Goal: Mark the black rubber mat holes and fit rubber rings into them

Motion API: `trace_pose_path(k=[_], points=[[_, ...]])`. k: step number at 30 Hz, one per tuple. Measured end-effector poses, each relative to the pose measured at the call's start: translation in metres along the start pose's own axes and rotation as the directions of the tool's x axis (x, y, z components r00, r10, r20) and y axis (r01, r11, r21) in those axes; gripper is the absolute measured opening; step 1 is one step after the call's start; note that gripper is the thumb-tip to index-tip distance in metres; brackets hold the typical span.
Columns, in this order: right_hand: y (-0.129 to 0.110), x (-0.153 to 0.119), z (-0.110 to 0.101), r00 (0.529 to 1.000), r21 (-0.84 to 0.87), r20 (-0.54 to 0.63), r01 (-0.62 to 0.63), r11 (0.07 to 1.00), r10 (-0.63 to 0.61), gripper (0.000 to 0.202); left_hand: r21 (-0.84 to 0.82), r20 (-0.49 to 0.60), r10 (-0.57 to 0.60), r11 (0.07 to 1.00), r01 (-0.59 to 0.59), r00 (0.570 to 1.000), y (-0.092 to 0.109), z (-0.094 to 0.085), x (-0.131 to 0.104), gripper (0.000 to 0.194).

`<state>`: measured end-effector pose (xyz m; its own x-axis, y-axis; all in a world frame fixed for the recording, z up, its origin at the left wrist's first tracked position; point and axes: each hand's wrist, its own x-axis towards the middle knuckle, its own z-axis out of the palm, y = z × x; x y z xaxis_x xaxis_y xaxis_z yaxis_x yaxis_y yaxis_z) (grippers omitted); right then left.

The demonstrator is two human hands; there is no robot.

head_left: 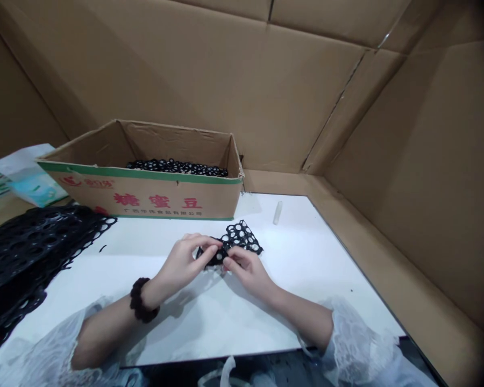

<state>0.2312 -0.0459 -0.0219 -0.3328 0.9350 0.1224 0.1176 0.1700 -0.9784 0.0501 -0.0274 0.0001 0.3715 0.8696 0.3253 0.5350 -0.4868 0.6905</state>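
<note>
Between my two hands is a small black sheet full of round holes (242, 236), its far right part spread above the white table. My left hand (189, 255) pinches the sheet's left part between thumb and fingers. From the right, my right hand (248, 271) grips the near edge with thumb and forefinger, close to the left fingertips. The white table shows through the holes. My fingers cover part of the sheet's near side.
A cardboard box (145, 196) holding black holed pieces (177, 167) stands at the back left. Large black holed sheets (28, 252) lie at the left. A small translucent stick (278, 213) rests on the white table (322, 258). Cardboard walls (419, 177) enclose the back and right.
</note>
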Motion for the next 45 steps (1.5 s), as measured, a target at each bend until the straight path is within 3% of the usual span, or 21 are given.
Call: trace_pose_path(k=[2, 5, 8, 11, 13, 16, 19, 23, 29, 35, 40, 43, 45], points=[[0.001, 0.003, -0.003, 0.999, 0.083, -0.041, -0.027, 0.996, 0.031, 0.025, 0.083, -0.084, 0.07, 0.995, -0.063, 0.994, -0.001, -0.004, 0.0, 0.021], [0.003, 0.006, -0.008, 0.997, 0.163, -0.045, -0.047, 0.985, 0.055, 0.027, 0.1, 0.004, 0.11, 0.989, -0.11, 0.994, -0.002, -0.005, 0.001, 0.021], [0.005, 0.007, -0.008, 0.998, 0.205, -0.008, -0.066, 0.977, 0.069, 0.026, 0.021, 0.12, 0.046, 0.999, -0.048, 0.992, -0.003, -0.001, 0.002, 0.016], [0.007, 0.007, -0.005, 0.996, 0.205, -0.021, -0.079, 0.976, 0.085, 0.024, -0.052, 0.129, -0.036, 0.998, 0.043, 0.991, -0.002, 0.004, 0.001, 0.013], [0.007, 0.006, -0.003, 0.992, 0.147, -0.119, -0.033, 0.989, 0.05, 0.02, -0.054, 0.105, -0.062, 0.996, 0.068, 0.993, 0.0, 0.007, 0.0, 0.012], [0.007, 0.001, -0.002, 0.965, -0.088, -0.248, 0.07, 0.994, -0.09, 0.011, -0.016, 0.064, -0.072, 0.997, 0.073, 0.995, 0.003, 0.01, -0.003, 0.011], [0.005, -0.002, -0.003, 0.963, -0.267, -0.204, 0.118, 0.957, -0.175, 0.014, -0.035, 0.071, -0.081, 0.996, 0.083, 0.994, 0.004, 0.013, -0.006, 0.01], [0.004, -0.003, -0.003, 0.981, -0.343, -0.1, 0.122, 0.931, -0.166, 0.019, -0.09, 0.105, -0.071, 0.993, 0.081, 0.992, 0.002, 0.016, -0.006, 0.011], [0.003, 0.001, -0.004, 0.988, -0.179, -0.153, -0.012, 0.984, -0.016, 0.016, -0.258, 0.171, -0.125, 0.952, 0.167, 0.977, -0.001, 0.016, -0.003, 0.016], [0.003, 0.004, -0.004, 0.991, 0.011, -0.115, -0.068, 0.998, 0.069, 0.02, -0.459, 0.28, -0.271, 0.805, 0.376, 0.921, -0.003, 0.015, 0.003, 0.016], [0.002, 0.004, -0.004, 0.989, 0.079, -0.117, -0.076, 0.994, 0.085, 0.018, -0.259, 0.206, -0.24, 0.921, 0.29, 0.949, -0.006, 0.017, 0.002, 0.014], [0.002, 0.004, -0.005, 0.984, 0.125, -0.112, -0.123, 0.985, 0.137, 0.02, -0.046, 0.053, -0.108, 0.993, 0.11, 0.993, -0.008, 0.018, -0.002, 0.016], [0.001, 0.005, -0.004, 0.979, 0.162, -0.11, -0.152, 0.975, 0.171, 0.022, 0.113, -0.033, 0.028, 0.993, -0.024, 0.999, -0.007, 0.019, -0.005, 0.018]])
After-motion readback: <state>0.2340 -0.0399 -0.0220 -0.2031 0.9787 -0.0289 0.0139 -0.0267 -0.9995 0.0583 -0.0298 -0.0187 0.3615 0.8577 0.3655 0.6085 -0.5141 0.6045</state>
